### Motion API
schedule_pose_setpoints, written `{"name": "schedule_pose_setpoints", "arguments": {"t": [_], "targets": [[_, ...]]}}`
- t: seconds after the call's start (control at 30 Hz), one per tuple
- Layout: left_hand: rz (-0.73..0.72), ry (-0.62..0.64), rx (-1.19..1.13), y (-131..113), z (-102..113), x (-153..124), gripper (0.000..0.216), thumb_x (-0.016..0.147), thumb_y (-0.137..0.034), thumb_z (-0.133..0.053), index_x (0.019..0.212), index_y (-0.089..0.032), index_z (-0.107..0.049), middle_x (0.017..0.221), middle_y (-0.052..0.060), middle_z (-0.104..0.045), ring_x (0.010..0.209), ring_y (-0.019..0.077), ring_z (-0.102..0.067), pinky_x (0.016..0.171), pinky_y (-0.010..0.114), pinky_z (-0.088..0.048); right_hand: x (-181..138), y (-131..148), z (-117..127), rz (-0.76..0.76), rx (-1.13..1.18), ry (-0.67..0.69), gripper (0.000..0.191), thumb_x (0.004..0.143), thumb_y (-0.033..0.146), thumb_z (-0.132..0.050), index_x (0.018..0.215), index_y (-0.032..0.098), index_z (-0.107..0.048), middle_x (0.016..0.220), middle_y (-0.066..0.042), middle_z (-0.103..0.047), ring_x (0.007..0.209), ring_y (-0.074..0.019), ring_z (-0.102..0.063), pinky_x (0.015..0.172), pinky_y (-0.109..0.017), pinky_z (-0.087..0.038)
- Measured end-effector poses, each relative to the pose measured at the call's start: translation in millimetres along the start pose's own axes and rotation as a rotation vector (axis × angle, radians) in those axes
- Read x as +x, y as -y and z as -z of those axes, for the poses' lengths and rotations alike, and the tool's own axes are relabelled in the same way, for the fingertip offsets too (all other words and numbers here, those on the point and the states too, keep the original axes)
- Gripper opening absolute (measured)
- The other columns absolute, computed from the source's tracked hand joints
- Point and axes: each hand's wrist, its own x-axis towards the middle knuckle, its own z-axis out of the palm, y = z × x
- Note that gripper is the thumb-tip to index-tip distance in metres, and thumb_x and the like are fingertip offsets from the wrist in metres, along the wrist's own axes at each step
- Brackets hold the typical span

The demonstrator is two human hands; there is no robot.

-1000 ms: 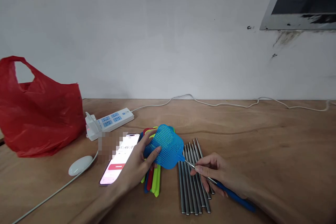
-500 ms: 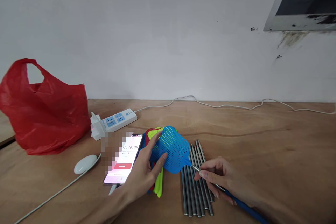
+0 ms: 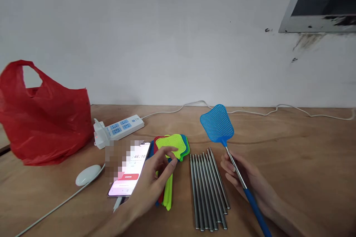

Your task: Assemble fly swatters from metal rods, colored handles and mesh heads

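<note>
My right hand holds a blue fly swatter by its thin metal shaft, with the perforated head raised and tilted toward the upper left. Its blue grip runs down past my wrist. Over a pile of flat swatter heads in yellow-green, red, blue and green, my left hand hovers with nothing in it, thumb and fingers curved and apart. Yellow-green handles stick out below that hand. Between my hands lies a row of several metal rods, side by side on the wooden table.
A lit phone lies left of my left hand, a charging plug at its lower edge. Behind it are a white power strip and a red plastic bag. A white mouse-shaped object sits beside a cable. Another cord runs along the wall.
My left hand has let go of the blue swatter head. My right hand has turned the swatter, lifting its head up and to the right, away from the pile.
</note>
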Motion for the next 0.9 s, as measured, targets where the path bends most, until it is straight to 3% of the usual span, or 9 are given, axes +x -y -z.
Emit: {"name": "schedule_pose_setpoints", "arguments": {"t": [0.07, 0.13, 0.27, 0.5, 0.63, 0.7, 0.8, 0.9], "targets": [[0.011, 0.1, 0.032, -1, -1, -1, 0.03, 0.099, -0.045, -0.045, 0.105, -0.021, -0.062, 0.079, 0.001, -0.06, 0.075, 0.0179, -0.058, 0.064, 0.028, -0.043, 1, -1, 2, -0.001, 0.027, -0.004, 0.028, 0.071, 0.043, -0.083, 0.08, 0.018, -0.073, 0.058, 0.005, -0.046, 0.046, -0.0059, -0.029, 0.036, -0.015, -0.03], [0.004, 0.176, 0.085, -4, -2, -3, 0.035, 0.1, -0.046, -0.042, 0.092, -0.02, -0.063, 0.072, 0.0, -0.058, 0.069, 0.0168, -0.055, 0.059, 0.026, -0.038, 0, -3, 2, -0.005, 0.021, -0.008, 0.028, 0.071, 0.041, -0.084, 0.086, 0.019, -0.075, 0.067, 0.002, -0.056, 0.053, -0.008, -0.044, 0.04, -0.015, -0.037], [-0.036, 0.245, 0.198, -11, -6, -6, 0.039, 0.101, -0.043, -0.042, 0.077, -0.018, -0.061, 0.067, -0.001, -0.055, 0.063, 0.0147, -0.05, 0.057, 0.026, -0.033, -4, -5, -2, -0.003, 0.008, 0.027, 0.024, 0.075, 0.04, -0.082, 0.083, 0.019, -0.075, 0.089, -0.004, -0.069, 0.082, -0.0138, -0.063, 0.068, -0.019, -0.054], [-0.117, 0.411, 0.221, -17, -11, -10, 0.041, 0.101, -0.045, -0.04, 0.085, -0.018, -0.065, 0.071, 0.001, -0.059, 0.063, 0.0141, -0.049, 0.057, 0.025, -0.033, -4, -7, -6, 0.034, 0.046, -0.022, 0.027, 0.069, 0.042, -0.086, 0.082, 0.021, -0.074, 0.089, -0.003, -0.074, 0.088, -0.0172, -0.068, 0.075, -0.024, -0.055], [-0.022, 0.503, 0.099, -17, -14, -14, 0.039, 0.099, -0.05, -0.043, 0.084, -0.018, -0.061, 0.062, -0.004, -0.045, 0.057, 0.0122, -0.04, 0.051, 0.023, -0.028, -5, -14, -6, 0.055, 0.025, 0.023, 0.026, 0.073, 0.043, -0.083, 0.086, 0.022, -0.074, 0.095, -0.006, -0.075, 0.096, -0.0218, -0.068, 0.085, -0.033, -0.053], [0.028, 0.489, 0.064, -17, -15, -15, 0.037, 0.097, -0.051, -0.047, 0.084, -0.019, -0.059, 0.059, -0.006, -0.037, 0.055, 0.0115, -0.035, 0.05, 0.023, -0.026, -6, -19, -6, 0.083, -0.016, 0.057, 0.024, 0.075, 0.043, -0.081, 0.086, 0.023, -0.073, 0.098, -0.007, -0.074, 0.099, -0.0233, -0.066, 0.087, -0.037, -0.051], [0.055, 0.464, 0.05, -19, -15, -17, 0.037, 0.094, -0.054, -0.052, 0.084, -0.019, -0.059, 0.06, -0.007, -0.034, 0.056, 0.0112, -0.033, 0.049, 0.022, -0.024, -9, -24, -9, 0.162, -0.105, 0.062, 0.023, 0.074, 0.042, -0.082, 0.086, 0.024, -0.072, 0.092, -0.004, -0.07, 0.087, -0.0193, -0.063, 0.079, -0.033, -0.051], [0.075, 0.545, -0.014, -21, -14, -17, 0.044, 0.094, -0.058, -0.049, 0.076, -0.019, -0.054, 0.058, -0.007, -0.031, 0.053, 0.0104, -0.029, 0.047, 0.022, -0.021, -12, -24, -14, 0.156, -0.167, 0.046, 0.032, 0.069, 0.047, -0.085, 0.083, 0.022, -0.071, 0.072, 0.0, -0.062, 0.064, -0.0138, -0.054, 0.063, -0.028, -0.047]]}}
